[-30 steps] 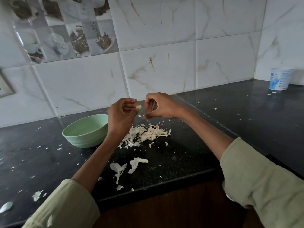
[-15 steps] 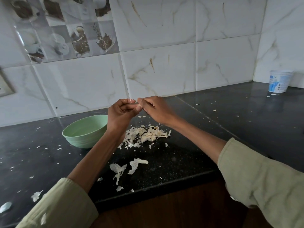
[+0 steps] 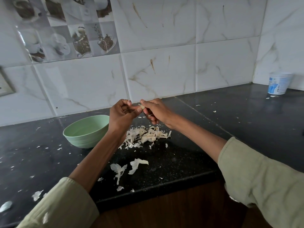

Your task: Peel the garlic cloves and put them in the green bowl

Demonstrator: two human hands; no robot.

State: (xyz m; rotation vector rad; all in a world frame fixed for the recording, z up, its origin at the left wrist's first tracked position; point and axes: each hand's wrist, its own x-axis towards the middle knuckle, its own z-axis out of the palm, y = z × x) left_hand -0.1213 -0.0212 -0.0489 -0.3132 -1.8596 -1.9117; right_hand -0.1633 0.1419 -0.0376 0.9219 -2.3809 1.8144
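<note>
Both hands meet in the air above the black counter (image 3: 189, 158). My left hand (image 3: 122, 115) and my right hand (image 3: 156, 111) pinch one small pale garlic clove (image 3: 141, 106) between their fingertips, with a bit of skin sticking up from it. The green bowl (image 3: 85, 130) sits on the counter just left of my left wrist; what shows of its inside looks empty. A heap of garlic peels (image 3: 146, 135) lies under the hands.
Larger peel pieces (image 3: 128, 167) lie near the counter's front edge, and small flakes are scattered to the left. A white plastic tub (image 3: 278, 83) stands in the far right corner. Tiled wall runs close behind the hands.
One second ago the hands were apart, the clove in my left fingers. My right hand came in and now pinches the clove too; both hands sit slightly higher.
</note>
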